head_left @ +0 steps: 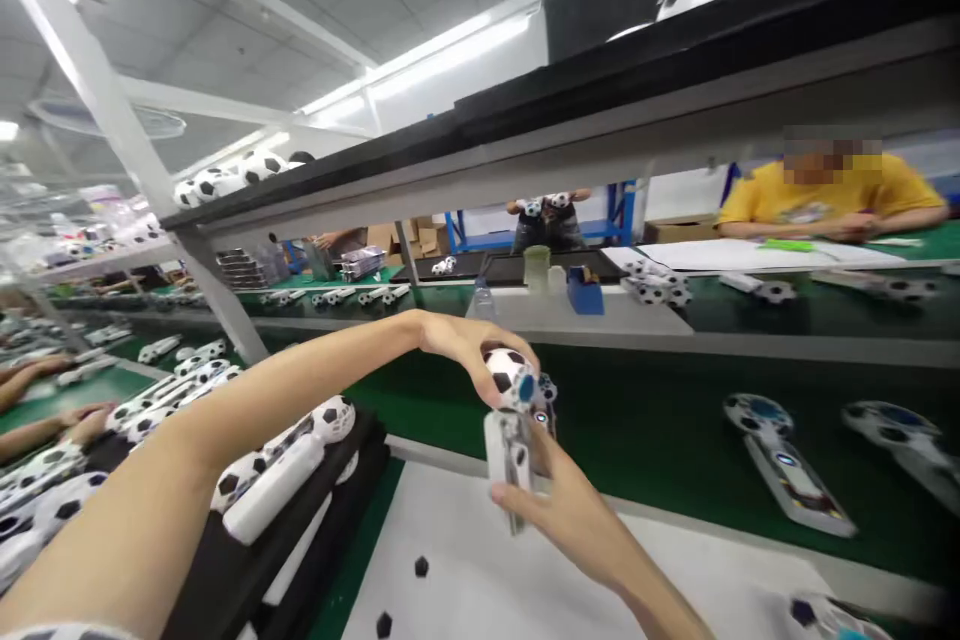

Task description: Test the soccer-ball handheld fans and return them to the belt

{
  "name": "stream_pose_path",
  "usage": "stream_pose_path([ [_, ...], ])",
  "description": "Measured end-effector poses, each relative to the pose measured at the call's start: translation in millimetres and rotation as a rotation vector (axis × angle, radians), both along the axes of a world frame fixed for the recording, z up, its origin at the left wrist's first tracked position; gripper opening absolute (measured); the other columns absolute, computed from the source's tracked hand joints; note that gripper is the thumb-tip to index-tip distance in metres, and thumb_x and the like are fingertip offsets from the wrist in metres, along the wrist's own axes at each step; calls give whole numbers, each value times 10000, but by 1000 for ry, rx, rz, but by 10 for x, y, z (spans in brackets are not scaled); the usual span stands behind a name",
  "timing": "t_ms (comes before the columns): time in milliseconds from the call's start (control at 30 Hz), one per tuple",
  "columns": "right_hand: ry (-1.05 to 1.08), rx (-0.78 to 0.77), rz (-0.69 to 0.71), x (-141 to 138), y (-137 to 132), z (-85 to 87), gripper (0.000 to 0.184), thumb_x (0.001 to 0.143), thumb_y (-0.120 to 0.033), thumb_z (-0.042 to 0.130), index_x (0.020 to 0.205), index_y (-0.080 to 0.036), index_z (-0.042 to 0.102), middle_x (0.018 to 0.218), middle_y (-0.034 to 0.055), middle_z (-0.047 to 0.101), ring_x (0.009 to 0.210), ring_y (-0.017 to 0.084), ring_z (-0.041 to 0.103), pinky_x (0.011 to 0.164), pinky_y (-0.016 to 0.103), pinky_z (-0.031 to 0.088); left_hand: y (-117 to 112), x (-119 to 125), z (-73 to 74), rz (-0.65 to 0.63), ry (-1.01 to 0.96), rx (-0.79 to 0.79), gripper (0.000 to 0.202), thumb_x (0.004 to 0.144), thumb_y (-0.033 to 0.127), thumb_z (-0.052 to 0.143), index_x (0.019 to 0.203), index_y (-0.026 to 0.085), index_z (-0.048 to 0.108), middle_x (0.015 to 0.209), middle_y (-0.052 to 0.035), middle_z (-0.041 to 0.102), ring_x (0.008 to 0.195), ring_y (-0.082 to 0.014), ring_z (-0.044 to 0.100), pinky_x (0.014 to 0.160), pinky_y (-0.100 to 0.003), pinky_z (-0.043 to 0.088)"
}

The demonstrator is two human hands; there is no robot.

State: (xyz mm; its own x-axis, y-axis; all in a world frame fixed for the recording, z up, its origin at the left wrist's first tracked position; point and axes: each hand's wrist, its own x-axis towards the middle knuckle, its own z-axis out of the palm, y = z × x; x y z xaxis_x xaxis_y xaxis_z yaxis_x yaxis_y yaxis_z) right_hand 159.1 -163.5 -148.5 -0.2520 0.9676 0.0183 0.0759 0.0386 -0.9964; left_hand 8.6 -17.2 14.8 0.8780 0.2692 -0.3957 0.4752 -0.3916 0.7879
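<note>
Near the centre of the head view, the left hand (469, 345) curls over the round football-patterned head of a white plastic handheld toy (513, 420), fingers hiding part of the ball. The right hand (564, 510) grips the toy's slim, smooth handle from below; its lower end is blurred. The toy hangs above the white mat (480, 570), dotted with small black pentagon stickers (421, 567). At lower left, a black tray (247, 570) of matching toys runs out of frame. At right, two more lie flat on the green conveyor belt (660, 430), edges smeared
</note>
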Motion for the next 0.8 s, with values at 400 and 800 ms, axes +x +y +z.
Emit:
stream_pose_path([
  [400,465,-205,130,79,-413,252,772,861,-416,632,1503,-257,234,1028,80,655,750,224,675,725,435,536,-19,-108,180,-118,-86,-146,713,581,113,881,1239,250,645,1264,-49,629,1183,-291,593,941,-366,550],
  [800,390,108,-398,155,-1038,313,607,860,-214,529,1424,-279,313,1103,66,637,838,185,668,727,348,568,-484,570,-192,286,-560,180,337,848,433,684,1079,188,688,1040,-65,708,927,-215,665,735,-277,536],
])
